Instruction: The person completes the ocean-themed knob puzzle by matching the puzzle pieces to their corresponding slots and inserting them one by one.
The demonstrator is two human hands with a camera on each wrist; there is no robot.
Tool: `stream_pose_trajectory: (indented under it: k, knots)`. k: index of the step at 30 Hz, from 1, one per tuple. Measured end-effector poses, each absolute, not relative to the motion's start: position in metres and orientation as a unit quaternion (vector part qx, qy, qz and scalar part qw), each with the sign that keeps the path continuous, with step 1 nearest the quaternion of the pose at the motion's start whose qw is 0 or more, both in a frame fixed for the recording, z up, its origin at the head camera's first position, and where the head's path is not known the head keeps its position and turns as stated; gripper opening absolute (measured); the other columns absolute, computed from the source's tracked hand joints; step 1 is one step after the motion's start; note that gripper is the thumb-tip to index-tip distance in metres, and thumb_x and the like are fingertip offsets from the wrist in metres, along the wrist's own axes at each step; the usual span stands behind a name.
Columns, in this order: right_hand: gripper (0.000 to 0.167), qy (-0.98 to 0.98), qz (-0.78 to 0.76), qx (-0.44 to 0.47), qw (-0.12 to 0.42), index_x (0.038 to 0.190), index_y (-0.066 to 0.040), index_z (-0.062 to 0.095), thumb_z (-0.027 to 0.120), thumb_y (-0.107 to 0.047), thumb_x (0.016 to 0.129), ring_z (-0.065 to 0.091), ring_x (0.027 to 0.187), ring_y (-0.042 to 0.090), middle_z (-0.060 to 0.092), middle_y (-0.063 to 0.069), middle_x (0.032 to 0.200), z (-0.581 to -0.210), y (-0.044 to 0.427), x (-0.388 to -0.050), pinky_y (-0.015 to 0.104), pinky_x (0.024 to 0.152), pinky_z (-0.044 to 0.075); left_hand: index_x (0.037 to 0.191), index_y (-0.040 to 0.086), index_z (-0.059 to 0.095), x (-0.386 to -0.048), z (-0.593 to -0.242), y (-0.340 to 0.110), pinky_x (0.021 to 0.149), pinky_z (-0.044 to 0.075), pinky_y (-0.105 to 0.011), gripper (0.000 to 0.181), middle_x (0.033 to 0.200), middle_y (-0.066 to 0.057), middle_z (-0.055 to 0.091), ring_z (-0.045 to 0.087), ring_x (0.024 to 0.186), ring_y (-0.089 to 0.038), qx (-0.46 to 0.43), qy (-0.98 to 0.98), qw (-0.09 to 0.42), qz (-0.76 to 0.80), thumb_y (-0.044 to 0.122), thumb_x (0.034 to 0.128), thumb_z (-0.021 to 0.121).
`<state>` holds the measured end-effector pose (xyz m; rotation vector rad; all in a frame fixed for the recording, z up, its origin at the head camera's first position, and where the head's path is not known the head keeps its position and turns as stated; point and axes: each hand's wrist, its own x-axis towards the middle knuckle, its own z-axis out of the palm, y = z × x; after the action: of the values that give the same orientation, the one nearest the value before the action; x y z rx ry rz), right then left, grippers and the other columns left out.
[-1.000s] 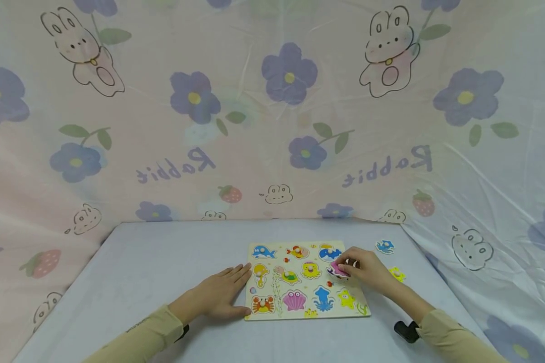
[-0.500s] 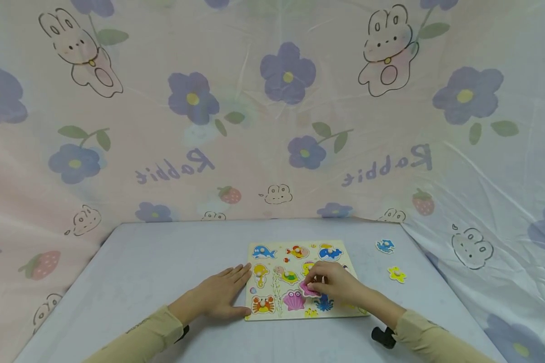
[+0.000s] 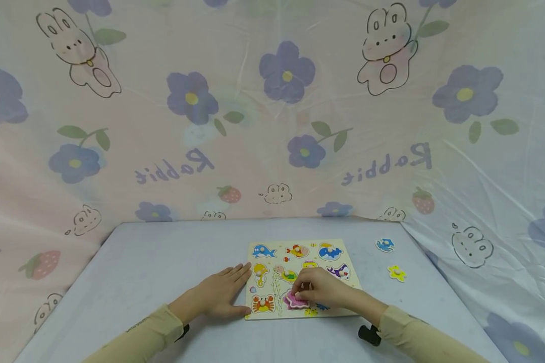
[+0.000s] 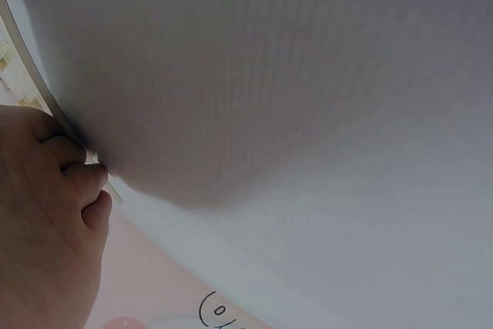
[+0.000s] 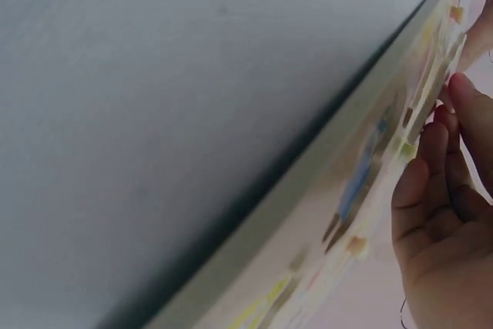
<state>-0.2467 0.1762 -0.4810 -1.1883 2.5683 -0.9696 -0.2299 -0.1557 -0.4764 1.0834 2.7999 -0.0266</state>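
A pale puzzle board (image 3: 280, 252) with sea-animal pictures lies on the table. My right hand (image 3: 327, 288) pinches a pink shell piece (image 3: 296, 300) over the pink shell picture at the board's front; the piece covers most of that picture, and I cannot tell if it lies flat. In the right wrist view the thumb and fingers (image 5: 443, 182) of that hand meet at the piece's edge. My left hand (image 3: 218, 293) rests flat, with fingertips and thumb against the board's left edge. Knobbed pieces, including a crab (image 3: 263, 304) and a purple fish (image 3: 339, 272), sit in the board.
To the right of the board, a blue squid piece (image 3: 384, 245) and a yellow star piece (image 3: 397, 273) lie on the white tabletop (image 3: 177, 252). A patterned curtain (image 3: 250, 126) hangs behind the table. The right forearm crosses the board's front right corner.
My right hand has carried the pink shell piece left and toward the front, from above the purple fish to the shell picture. The left hand has stayed at the board's edge.
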Motion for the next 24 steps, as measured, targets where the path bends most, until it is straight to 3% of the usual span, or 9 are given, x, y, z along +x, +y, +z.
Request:
stream_pose_trajectory:
  k: [14,24]
  knots:
    - [0.006,0.875,-0.291,-0.377,0.092,0.095,-0.018,0.079,0.075,-0.022,0.098,0.051,0.078,0.001,0.058,-0.018,0.084,-0.482,0.163,-0.248,0.019,0.07,0.048,0.161,0.0,0.034,-0.23,-0.479,-0.156,0.125,0.031,-0.045,0.098,0.17,-0.015,0.028,0.032,0.155,-0.031,0.365,0.929,0.061,-0.009,0.074,0.0969,0.045]
    - [0.004,0.87,-0.293,-0.383,0.099,0.096,-0.02,0.079,0.078,-0.016,0.095,0.052,0.078,-0.001,0.059,-0.018,0.086,-0.484,0.161,-0.248,0.019,0.072,0.049,0.161,0.0,0.034,-0.23,-0.479,-0.155,0.125,0.031,-0.044,0.098,0.17,-0.014,0.028,0.031,0.155,-0.03,0.361,0.93,0.064,-0.008,0.074,0.0965,0.047]
